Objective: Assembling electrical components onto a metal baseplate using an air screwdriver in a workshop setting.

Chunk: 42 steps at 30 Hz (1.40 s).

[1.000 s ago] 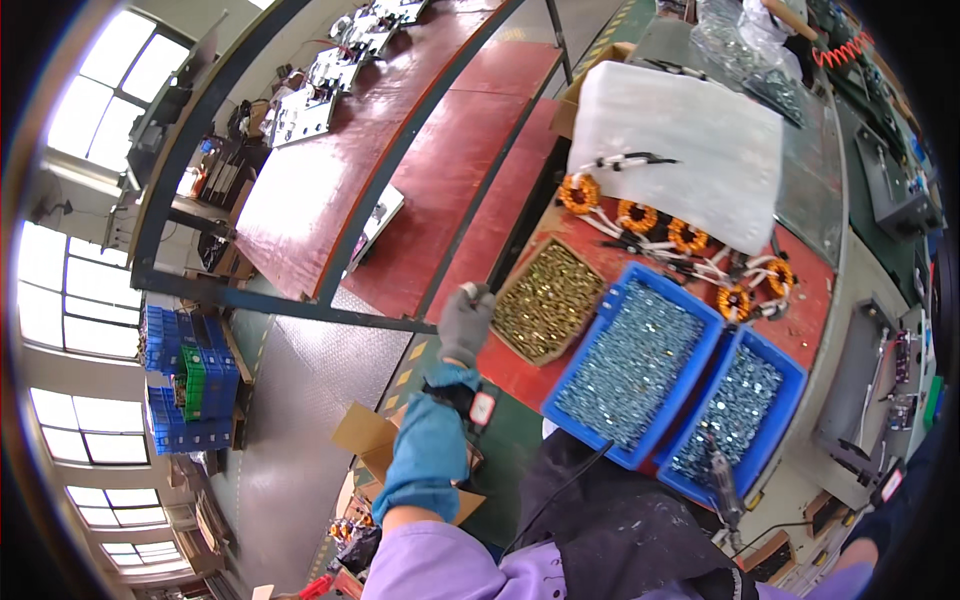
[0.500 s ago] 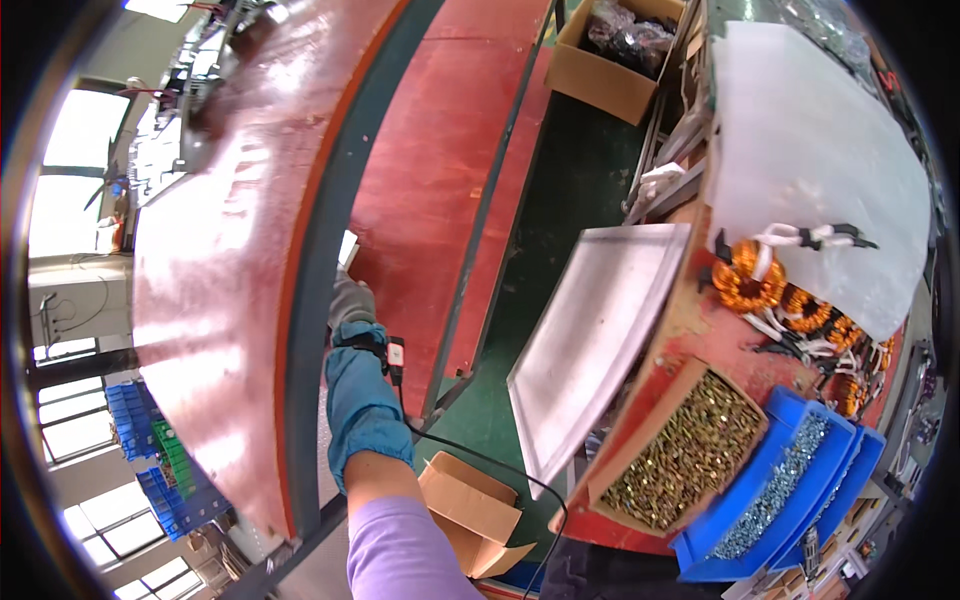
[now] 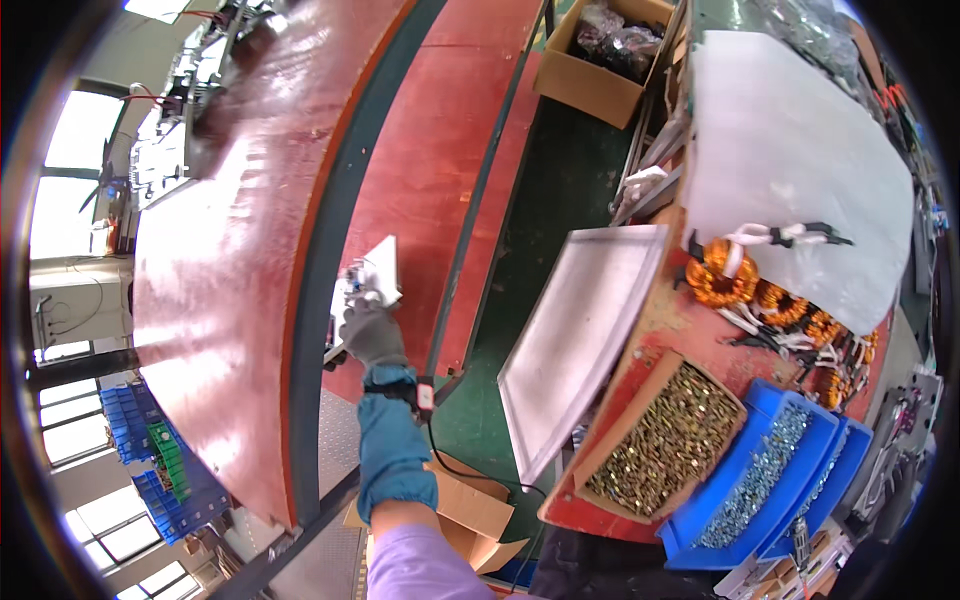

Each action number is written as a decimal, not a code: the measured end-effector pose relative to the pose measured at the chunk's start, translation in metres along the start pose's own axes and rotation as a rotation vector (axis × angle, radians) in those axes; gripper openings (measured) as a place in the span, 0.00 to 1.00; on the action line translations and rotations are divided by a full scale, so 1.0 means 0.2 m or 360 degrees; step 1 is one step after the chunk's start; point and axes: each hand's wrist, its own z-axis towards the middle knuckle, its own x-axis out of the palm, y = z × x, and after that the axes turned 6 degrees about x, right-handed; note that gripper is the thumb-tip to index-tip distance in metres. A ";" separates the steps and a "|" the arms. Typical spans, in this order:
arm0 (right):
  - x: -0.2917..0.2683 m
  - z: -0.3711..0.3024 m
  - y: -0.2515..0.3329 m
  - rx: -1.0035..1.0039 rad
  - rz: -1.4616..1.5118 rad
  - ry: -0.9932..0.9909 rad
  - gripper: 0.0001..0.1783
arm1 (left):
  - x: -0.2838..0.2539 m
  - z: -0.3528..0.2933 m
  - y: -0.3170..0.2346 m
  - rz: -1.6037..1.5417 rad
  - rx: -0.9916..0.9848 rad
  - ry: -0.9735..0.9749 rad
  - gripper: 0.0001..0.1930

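My left hand, in a grey glove with a blue sleeve cover and a strapped-on device at the wrist, reaches onto the red lower shelf. Its fingers are closed on a silver-white metal part that has a flat upright plate and small fittings beside it. The glove and the upper shelf's dark frame partly hide this part. My right hand is out of view.
The upper red tabletop overhangs at left. On the right bench lie copper-wound ring coils, a carton of brass-coloured fasteners and a blue bin of silvery fasteners. Below stand a white panel and an open carton.
My left hand has come out from beneath the upper tabletop, moving right and slightly nearer. More of the silver-white metal part now shows along with it.
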 end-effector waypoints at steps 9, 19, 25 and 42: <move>0.82 -0.54 0.80 -0.0405 0.0348 0.0418 0.27 | -1.07 -0.34 -0.09 -0.1050 0.0040 -0.0517 0.06; 0.43 -0.91 0.94 -0.1736 0.0350 0.1009 0.37 | -3.01 -0.74 -0.37 -0.2344 0.1458 -0.0502 0.12; 0.08 -1.08 0.61 -0.1704 0.0189 0.1283 0.43 | -3.36 -0.91 -0.92 -0.3059 0.1888 0.0334 0.09; 0.39 -1.26 0.21 -0.1464 0.0708 0.1052 0.47 | -3.48 -0.73 -1.54 -0.2442 0.2158 0.1481 0.09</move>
